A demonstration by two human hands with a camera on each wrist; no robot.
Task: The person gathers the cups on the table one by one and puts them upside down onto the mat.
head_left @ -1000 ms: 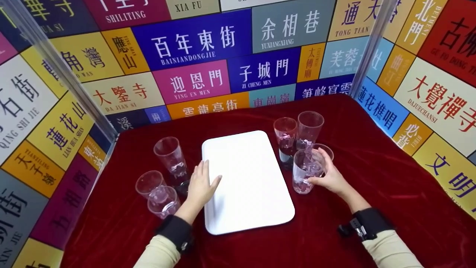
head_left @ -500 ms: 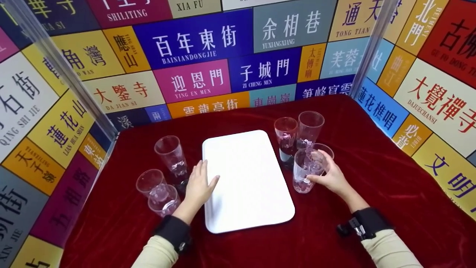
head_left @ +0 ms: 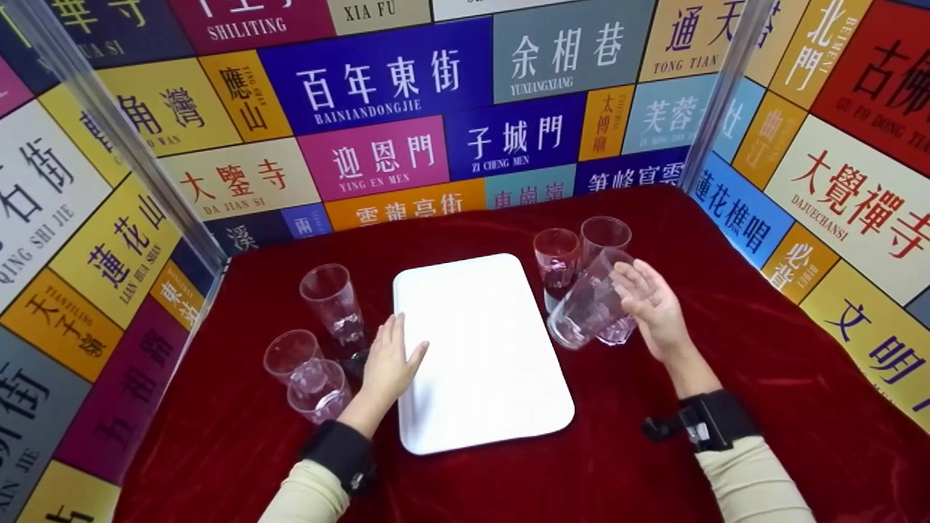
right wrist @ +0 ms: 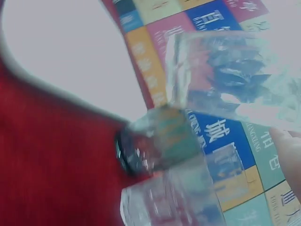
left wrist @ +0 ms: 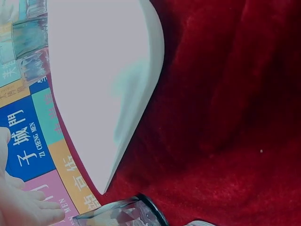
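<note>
Tumbler (head_left: 581, 309) is tilting just right of the white tray (head_left: 479, 363), long axis slanting, base pointing lower left, mouth upper right. It is showing clear walls and faceted glints. Right hand (head_left: 660, 312) is gripping it near the mouth; left hand (head_left: 390, 367) is extending fingers over the smooth tray's left edge, grasping nothing. Red velvety cloth (head_left: 494, 487) is lying beneath.

R hand (head_left: 660, 316) w/ 1 tilted glass (head_left: 588, 303).

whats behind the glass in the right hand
A far clear glass, rim showing above, and a nearer glass, base showing; the rest is obscured by the held glass and right hand.
</note>
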